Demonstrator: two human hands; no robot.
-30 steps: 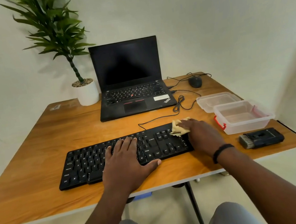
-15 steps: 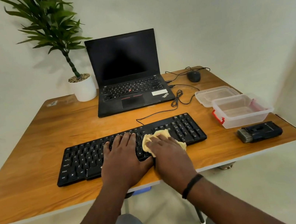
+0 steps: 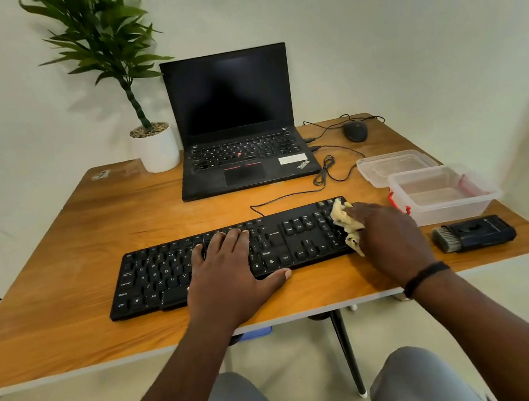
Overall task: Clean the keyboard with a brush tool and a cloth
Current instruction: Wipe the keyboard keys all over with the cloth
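A black keyboard [image 3: 164, 275] lies across the front of the wooden table [image 3: 56, 254]. My left hand [image 3: 229, 271] rests flat on its middle keys with the fingers straight. My right hand [image 3: 388, 236] presses a crumpled yellow cloth [image 3: 346, 225] onto the keyboard's right end, over the number pad. Only the cloth's left edge shows from under the hand. The black brush tool [image 3: 473, 234] lies on the table to the right of my right hand, bristles pointing left.
Behind the keyboard stands an open black laptop [image 3: 237, 125], with a potted plant [image 3: 154, 148] to its left and a black mouse [image 3: 355, 131] with loose cables to its right. A clear plastic box [image 3: 442, 194] and its lid [image 3: 396, 164] sit at the right edge.
My right hand slid the cloth from the keyboard's right end to its middle and back to the right end. The left hand stayed on the middle keys.
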